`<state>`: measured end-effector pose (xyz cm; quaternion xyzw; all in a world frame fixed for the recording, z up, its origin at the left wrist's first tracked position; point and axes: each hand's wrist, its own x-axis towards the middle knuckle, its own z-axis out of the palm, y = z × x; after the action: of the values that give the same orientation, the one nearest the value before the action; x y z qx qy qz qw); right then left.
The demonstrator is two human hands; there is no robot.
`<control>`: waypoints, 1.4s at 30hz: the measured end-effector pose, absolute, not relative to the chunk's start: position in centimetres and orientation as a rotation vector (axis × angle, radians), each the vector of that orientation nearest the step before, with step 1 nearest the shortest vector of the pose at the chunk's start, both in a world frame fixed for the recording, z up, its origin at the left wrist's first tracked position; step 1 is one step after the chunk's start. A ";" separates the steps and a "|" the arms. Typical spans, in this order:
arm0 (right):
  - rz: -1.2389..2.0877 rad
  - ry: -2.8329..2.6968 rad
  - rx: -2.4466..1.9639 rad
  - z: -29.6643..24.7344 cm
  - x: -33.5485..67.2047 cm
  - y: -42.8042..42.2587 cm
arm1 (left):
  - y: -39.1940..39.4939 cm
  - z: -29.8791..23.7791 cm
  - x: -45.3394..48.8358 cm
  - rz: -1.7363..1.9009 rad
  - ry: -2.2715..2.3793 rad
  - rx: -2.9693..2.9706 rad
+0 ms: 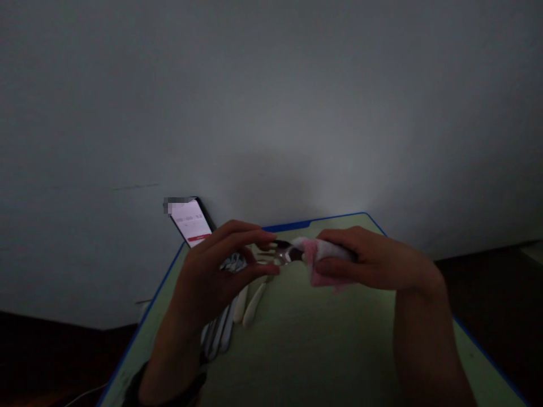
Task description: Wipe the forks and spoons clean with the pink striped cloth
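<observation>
My left hand pinches the end of a shiny metal utensil, thumb and fingers closed round it above the table. My right hand is closed on a pink-and-white cloth that wraps the other end of the utensil. Below and behind my left hand, several pieces of cutlery with white handles lie side by side on the light green table.
The table has a blue edge and stands against a plain pale wall. A phone with a lit screen leans on the wall at the table's far left corner. The floor on both sides is dark.
</observation>
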<state>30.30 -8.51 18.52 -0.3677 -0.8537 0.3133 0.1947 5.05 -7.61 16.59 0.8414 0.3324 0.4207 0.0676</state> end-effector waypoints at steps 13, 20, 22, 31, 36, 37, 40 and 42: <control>0.816 -2.399 -1.021 18.7 28.4 -8.2 | -8.3 17.6 6.1 1.219 0.902 2.544; 0.809 -2.379 -1.065 18.9 28.1 -8.3 | -8.4 17.8 6.4 1.216 0.872 2.553; 0.798 -2.368 -1.067 18.9 28.0 -8.3 | -8.4 17.9 6.6 1.213 0.870 2.554; 0.835 -2.355 -1.061 19.2 27.8 -8.4 | -8.2 17.7 6.6 1.227 0.870 2.574; 0.879 -2.353 -1.021 19.0 27.9 -8.3 | -8.3 17.8 6.1 1.204 0.897 2.563; 0.891 -2.359 -1.012 19.0 27.9 -8.3 | -8.3 17.8 5.9 1.201 0.915 2.558; 0.934 -2.372 -1.002 18.9 28.4 -8.2 | -8.1 17.4 5.2 1.214 0.969 2.546; 0.952 -2.366 -1.020 18.9 28.9 -8.2 | -7.9 17.1 4.5 1.255 0.992 2.524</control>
<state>28.92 -8.19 18.91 -0.3641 -0.8447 0.3398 0.1962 4.54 -7.92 17.14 0.8421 0.3311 0.4188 0.0767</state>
